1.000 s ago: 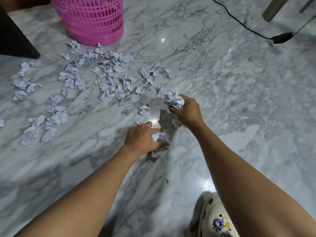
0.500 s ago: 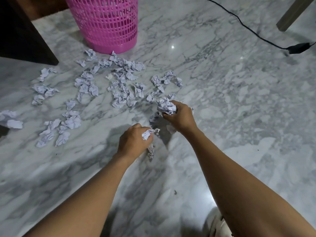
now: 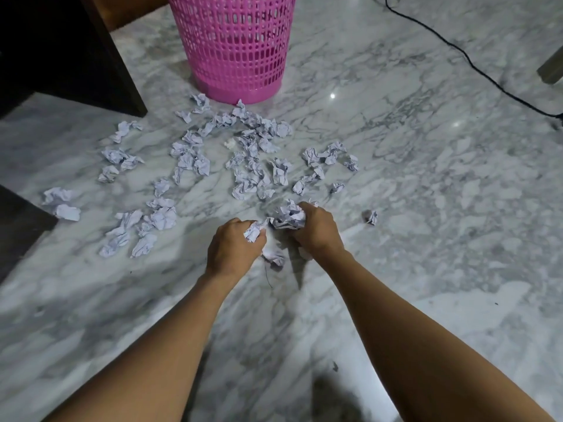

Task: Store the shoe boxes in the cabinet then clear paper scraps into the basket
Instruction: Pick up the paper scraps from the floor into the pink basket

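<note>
Several crumpled white paper scraps lie scattered on the marble floor in front of a pink mesh basket. My right hand grips a bundle of crumpled scraps. Close beside it, my left hand holds a small crumpled scrap in its curled fingers. One scrap lies on the floor just under and between the hands. A single scrap sits apart to the right.
A dark cabinet corner stands at the upper left, with another dark edge at the left. A black cable runs across the floor at the upper right. A furniture leg stands at the right edge.
My left hand lifted a scrap off the floor and moved up toward the right hand. The view tilted forward, so the basket and scraps sit lower in the frame.
</note>
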`<state>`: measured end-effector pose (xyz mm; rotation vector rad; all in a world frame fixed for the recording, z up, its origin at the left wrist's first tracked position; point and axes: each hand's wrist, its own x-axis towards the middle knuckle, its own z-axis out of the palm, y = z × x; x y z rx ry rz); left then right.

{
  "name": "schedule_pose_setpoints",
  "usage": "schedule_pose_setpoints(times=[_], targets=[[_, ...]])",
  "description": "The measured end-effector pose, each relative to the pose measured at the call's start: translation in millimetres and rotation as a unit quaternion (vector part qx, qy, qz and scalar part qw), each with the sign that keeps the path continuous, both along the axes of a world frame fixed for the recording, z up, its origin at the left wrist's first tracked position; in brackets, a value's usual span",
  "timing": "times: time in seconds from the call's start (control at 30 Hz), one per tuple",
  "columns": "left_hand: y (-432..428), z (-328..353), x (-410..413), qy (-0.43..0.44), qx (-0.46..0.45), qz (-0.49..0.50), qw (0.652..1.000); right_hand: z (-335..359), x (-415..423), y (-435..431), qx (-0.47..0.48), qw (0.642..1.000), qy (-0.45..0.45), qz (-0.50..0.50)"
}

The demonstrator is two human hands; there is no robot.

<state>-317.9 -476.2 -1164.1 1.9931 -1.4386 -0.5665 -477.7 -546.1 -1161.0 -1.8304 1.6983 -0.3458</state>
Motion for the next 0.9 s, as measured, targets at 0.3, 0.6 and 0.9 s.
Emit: schedule_pose_setpoints(times=[0.3, 0.6, 0.9], targets=[[4.9, 1.7, 6.6, -0.027, 0.027, -0.094, 0.995, 3.0, -17.8, 4.8, 0.002, 0.99, -0.133, -0.055], [16.8, 16.9, 5.5, -0.165, 0.164, -0.261, 0.937, 9.5, -24.4, 9.8, 0.006, 0.987, -0.143, -0.068], [32.1, -1.1, -8.4, -0.2, 0.089, -0.216, 0.951, 12.5, -33.0, 11.9, 0.007, 0.982, -0.171, -0.077]])
